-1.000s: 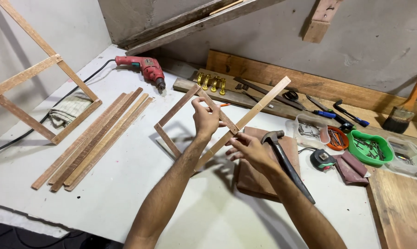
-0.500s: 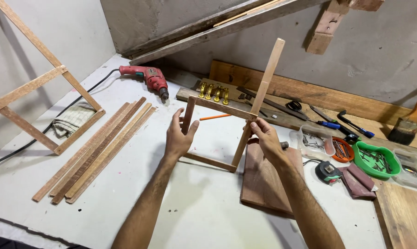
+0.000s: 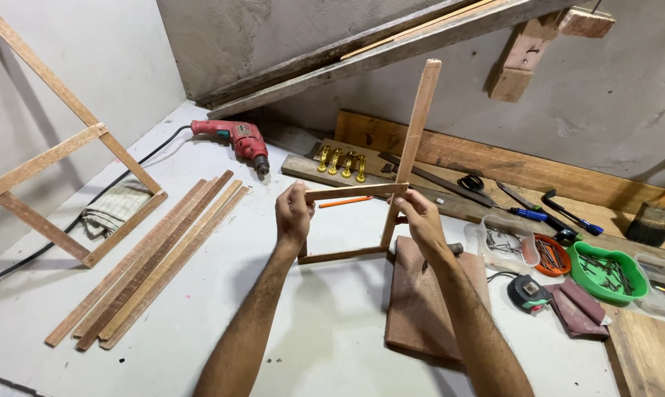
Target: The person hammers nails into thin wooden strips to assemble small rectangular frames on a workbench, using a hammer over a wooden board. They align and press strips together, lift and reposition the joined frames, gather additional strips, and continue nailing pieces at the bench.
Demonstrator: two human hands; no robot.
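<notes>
Wooden frame (image 3: 362, 192) held upright just above the white worktop (image 3: 332, 331), left hand (image 3: 294, 215) clamped on its left corner, right hand (image 3: 421, 220) gripping the tall right slat. Brown board (image 3: 421, 309) lying below, loose slats (image 3: 156, 257) off left, red drill (image 3: 237, 140) behind.

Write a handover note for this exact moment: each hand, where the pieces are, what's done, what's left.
Left hand: grips the left corner of the small wooden frame, held upright above the white table.
Right hand: grips the frame's right side, at the long upright strip.
Loose wood strips lie left on the table; a larger frame leans against the wall. Drill sits behind, brown board under the right forearm, hammer partly hidden behind the right hand.
Done: frame's strips joined in a square, one strip running long.
Left: cannot tell from this view.
</notes>
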